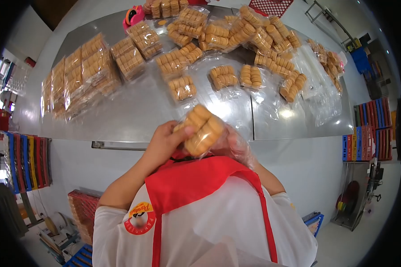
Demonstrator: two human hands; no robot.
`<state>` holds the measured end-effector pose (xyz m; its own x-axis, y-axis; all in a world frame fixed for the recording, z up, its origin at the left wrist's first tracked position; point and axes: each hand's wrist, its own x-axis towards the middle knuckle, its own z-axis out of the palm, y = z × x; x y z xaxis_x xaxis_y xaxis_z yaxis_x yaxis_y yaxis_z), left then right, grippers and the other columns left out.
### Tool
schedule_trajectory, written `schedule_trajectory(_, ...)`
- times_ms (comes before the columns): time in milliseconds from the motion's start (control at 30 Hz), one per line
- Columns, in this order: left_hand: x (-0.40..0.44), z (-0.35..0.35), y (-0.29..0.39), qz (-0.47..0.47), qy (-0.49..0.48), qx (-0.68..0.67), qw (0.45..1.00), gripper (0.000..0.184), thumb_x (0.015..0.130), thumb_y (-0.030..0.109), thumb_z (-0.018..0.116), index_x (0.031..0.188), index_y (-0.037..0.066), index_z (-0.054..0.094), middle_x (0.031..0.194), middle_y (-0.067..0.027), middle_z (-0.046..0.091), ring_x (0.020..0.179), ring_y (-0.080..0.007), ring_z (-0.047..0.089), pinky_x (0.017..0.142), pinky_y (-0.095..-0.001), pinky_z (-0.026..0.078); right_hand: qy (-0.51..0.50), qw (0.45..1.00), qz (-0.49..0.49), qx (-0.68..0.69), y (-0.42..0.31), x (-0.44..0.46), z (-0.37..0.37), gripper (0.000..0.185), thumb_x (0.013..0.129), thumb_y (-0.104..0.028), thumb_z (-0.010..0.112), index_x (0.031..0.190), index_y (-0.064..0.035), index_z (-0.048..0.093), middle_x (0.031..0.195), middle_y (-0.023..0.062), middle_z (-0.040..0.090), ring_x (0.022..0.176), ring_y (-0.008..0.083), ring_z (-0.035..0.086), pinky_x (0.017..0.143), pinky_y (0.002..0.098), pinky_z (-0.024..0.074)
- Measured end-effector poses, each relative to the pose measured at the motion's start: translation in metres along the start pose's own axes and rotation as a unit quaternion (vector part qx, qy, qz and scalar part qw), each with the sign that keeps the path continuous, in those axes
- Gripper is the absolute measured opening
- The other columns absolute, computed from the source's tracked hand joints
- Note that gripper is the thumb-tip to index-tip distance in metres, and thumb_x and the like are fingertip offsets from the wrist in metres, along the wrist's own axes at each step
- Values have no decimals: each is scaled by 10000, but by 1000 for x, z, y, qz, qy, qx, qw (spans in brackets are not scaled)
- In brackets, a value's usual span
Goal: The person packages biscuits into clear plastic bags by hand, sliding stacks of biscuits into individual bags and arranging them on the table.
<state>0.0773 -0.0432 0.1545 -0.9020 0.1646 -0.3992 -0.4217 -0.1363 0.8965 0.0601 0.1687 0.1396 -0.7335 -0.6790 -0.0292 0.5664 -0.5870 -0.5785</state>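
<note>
Over the table's front edge, a clear plastic pack of round golden biscuits [203, 131] is held up, slightly blurred. My left hand [168, 137] is closed on its left side, with the thumb across the front. On the other side, my right hand [239, 146], in a thin clear glove, is closed at the pack's wrapper; its fingertips are partly hidden and smeared. Just beyond lie more packs: one biscuit pack [182, 88] to the left, another pack [223, 77] in the middle and a small pack [251, 76] beside it.
Stacked biscuit packs [82, 69] stand on the left of the steel table [142, 113]. A loose heap of packs [236, 33] covers the back. Clear plastic bags [323, 95] lie at the right. A pink tape dispenser [133, 17] sits at the far edge, near another person's hand.
</note>
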Motion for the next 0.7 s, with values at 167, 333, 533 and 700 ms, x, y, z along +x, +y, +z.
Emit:
schedule_trajectory(167,43,26,0,-44,-75,238,967,432,990,402,564,1048,-21,631,999,-137,629,841,-217,627,731,-323,523,214,971,-106,-15,-18,-4,-1,659,852,-230,677,1406,12,415,1291,175,577,1159,307,607,983,438,523)
schedule_trajectory(333,58,23,-14,515,-8,659,549,313,859,284,610,1001,11,665,1248,-202,520,1055,-362,502,898,-438,458,271,957,-82,70,-5,-49,-45,626,826,-131,645,1395,-7,416,1243,168,579,1152,316,601,997,455,517)
schedule_trajectory(533,79,22,-11,399,-2,811,427,400,754,186,622,1113,14,657,1302,-169,514,938,-295,541,772,-399,508,238,965,76,84,14,-38,-38,502,858,-120,628,1303,46,466,1193,172,602,1073,304,644,965,432,535)
schedule_trajectory(700,81,23,-3,360,-12,855,372,482,767,172,624,1208,-22,615,1347,-176,500,761,-225,592,610,-316,527,193,978,8,84,24,14,-53,444,889,-97,578,1286,70,469,1167,186,612,1035,303,659,954,429,556)
